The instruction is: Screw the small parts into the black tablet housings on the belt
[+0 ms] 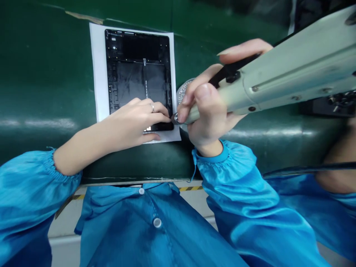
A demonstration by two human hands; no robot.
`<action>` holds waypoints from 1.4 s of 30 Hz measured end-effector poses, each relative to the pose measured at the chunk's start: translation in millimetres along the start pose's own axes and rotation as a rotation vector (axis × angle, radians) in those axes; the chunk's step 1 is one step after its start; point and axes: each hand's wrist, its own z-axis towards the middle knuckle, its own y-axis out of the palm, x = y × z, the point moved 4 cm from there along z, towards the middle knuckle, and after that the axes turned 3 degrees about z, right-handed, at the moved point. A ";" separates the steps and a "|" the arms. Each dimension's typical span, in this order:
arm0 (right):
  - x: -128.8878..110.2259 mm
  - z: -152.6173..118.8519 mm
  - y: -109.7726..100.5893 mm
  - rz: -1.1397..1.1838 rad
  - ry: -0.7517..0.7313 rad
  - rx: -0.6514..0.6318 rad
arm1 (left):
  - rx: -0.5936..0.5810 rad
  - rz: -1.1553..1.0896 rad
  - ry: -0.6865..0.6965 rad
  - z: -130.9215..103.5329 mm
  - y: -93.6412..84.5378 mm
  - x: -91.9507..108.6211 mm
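A black rectangular device housing lies on a white sheet. My left hand rests over its lower part, fingers bent and pointing right, the thumb apart on the sheet's lower edge. Whether its fingertips pinch anything small is hidden. My right hand is wrapped round a pale green electric screwdriver, which slants down from the upper right. The driver's metal tip is beside my left fingertips, at the housing's lower right corner. Behind my right fingers, a round dish of small shiny pieces is partly hidden.
The green work surface has a torn strip near its far side and a front edge close to my body. At the right, another person's blurred forearm and blue sleeve show, with dark equipment behind the screwdriver.
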 end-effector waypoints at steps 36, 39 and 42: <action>32.5 36.9 -19.6 0.298 -0.383 0.206 | 0.005 -0.020 -0.017 -0.3 0.3 -5.8; 32.3 36.7 -21.4 0.281 -0.381 0.209 | 0.003 -0.025 -0.022 -0.2 1.2 -6.3; 30.4 35.8 -21.5 0.252 -0.367 0.215 | 0.010 -0.029 -0.022 -0.4 1.2 -6.0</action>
